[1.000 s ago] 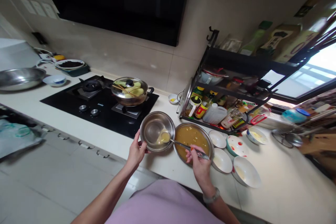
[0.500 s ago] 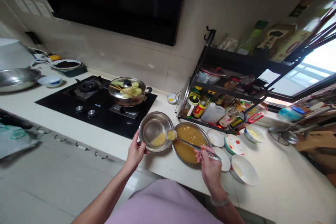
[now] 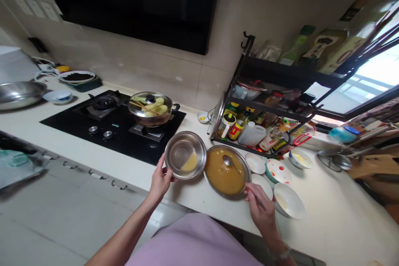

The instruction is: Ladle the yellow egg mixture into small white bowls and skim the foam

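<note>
- Head view: the left hand (image 3: pixel 160 181) closes its grip on the near-left rim of a small steel bowl (image 3: pixel 185 160), which holds a little yellow liquid.
- Just right of it on the table (image 3: pixel 327 220) sits a wide steel bowl (image 3: pixel 227 171) of brown-yellow liquid.
- The right hand (image 3: pixel 262 208) pinches the handle end of a ladle (image 3: pixel 231 163) at that bowl's near-right rim, with the scoop resting in the liquid.
</note>
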{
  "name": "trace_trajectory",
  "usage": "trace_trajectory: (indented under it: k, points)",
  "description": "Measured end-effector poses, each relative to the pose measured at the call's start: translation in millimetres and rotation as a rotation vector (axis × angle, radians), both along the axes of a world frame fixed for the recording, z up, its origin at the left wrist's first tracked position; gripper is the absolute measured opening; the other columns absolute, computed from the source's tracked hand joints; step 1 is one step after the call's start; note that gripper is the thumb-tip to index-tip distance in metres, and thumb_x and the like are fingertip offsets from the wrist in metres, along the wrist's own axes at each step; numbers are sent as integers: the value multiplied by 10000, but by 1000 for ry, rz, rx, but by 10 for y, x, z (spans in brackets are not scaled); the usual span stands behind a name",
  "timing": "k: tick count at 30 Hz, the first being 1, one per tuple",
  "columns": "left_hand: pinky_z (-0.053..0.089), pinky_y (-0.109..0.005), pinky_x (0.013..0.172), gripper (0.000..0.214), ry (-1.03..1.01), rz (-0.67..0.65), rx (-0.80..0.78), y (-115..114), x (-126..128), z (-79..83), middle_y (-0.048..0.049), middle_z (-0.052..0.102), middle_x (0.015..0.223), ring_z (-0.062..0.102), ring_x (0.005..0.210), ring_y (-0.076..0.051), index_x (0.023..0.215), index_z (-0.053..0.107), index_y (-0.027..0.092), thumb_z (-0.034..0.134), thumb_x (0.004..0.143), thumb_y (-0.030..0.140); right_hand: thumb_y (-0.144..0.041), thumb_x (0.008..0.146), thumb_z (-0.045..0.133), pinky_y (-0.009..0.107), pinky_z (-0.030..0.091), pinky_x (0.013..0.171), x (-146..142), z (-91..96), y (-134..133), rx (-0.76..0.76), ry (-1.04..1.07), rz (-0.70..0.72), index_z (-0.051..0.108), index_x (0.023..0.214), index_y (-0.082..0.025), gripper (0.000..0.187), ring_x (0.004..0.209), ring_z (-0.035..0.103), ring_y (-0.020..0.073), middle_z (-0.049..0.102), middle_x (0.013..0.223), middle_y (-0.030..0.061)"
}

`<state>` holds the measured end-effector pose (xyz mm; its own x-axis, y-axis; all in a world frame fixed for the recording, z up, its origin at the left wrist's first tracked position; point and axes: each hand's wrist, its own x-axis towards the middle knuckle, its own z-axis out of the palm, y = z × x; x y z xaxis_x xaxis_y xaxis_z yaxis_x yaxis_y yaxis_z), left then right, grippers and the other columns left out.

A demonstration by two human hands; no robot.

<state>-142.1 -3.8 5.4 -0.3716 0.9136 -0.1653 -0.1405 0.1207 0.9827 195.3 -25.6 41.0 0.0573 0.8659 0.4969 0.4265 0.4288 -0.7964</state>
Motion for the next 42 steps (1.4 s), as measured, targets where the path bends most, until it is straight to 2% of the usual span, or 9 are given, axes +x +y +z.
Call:
trace_trajectory:
  k: [2, 5, 8, 16, 21, 25, 32, 36, 42]
  points:
    - [591, -260, 528, 747, 17, -8, 12, 0, 5, 1, -9, 637, 836, 599, 570, -83, 1484, 258, 249, 600, 821, 227, -204, 826, 619, 302, 568, 522, -22, -24, -27, 62, -69, 42, 743, 962, -234, 186, 786, 672, 219, 716, 935, 99]
    - [587, -248, 517, 746, 49, -24, 40, -5, 13, 8, -28, 649, 904, 600, 569, -78, 1481, 270, 261, 610, 817, 237, -178, 844, 595, 327, 576, 555, -166, -47, -44, 85, -20, 51, 723, 1028, -247, 234, 725, 660, 201, 709, 924, 91]
    - [586, -256, 518, 760, 58, -46, 42, -16, 22, 15, -12, 647, 838, 596, 546, -84, 1493, 243, 255, 604, 825, 248, -173, 877, 558, 333, 572, 577, -392, -62, -19, 53, 82, 107, 689, 1091, -248, 262, 613, 626, 167, 683, 795, 50]
    - [567, -254, 517, 770, 62, -65, 46, -61, 59, 22, 21, 622, 718, 583, 512, -96, 1491, 251, 232, 620, 817, 282, -236, 889, 569, 278, 558, 523, -771, -209, 75, -65, 129, 252, 698, 1055, -225, 210, 649, 639, 159, 677, 895, 79]
    - [569, -263, 522, 765, 47, -44, 32, -79, 67, 73, 6, 638, 735, 599, 538, -110, 1488, 261, 227, 617, 812, 257, -364, 877, 604, 310, 577, 602, -892, -224, 78, -247, 400, 65, 641, 986, -178, 218, 502, 617, 136, 646, 606, -6]
    - [569, -265, 508, 769, 43, -40, 15, -83, 42, 98, 4, 634, 720, 592, 519, -108, 1494, 249, 213, 611, 817, 249, -455, 805, 672, 289, 553, 533, -880, -139, 113, -381, 563, -26, 604, 939, -162, 329, 545, 661, 177, 643, 556, -2]
    - [572, -257, 503, 764, 16, -40, -2, -91, 26, 55, 32, 620, 703, 590, 499, -90, 1483, 251, 241, 620, 814, 259, -496, 756, 706, 268, 514, 465, -770, -56, 103, -362, 595, -48, 613, 913, -165, 378, 513, 643, 175, 638, 546, -1]
    - [572, -261, 502, 770, 20, -41, -8, -101, 28, 41, 44, 603, 656, 588, 476, -93, 1489, 240, 237, 619, 820, 266, -469, 733, 733, 247, 478, 427, -700, 4, 87, -360, 635, -70, 622, 906, -163, 369, 564, 664, 196, 661, 576, 24]
    - [584, -274, 506, 750, 21, -28, -3, -97, 30, 56, 28, 623, 705, 602, 509, -95, 1483, 265, 253, 615, 820, 231, -429, 677, 779, 251, 463, 403, -522, 108, 74, -341, 690, -162, 631, 881, -161, 369, 511, 639, 188, 682, 599, 37]
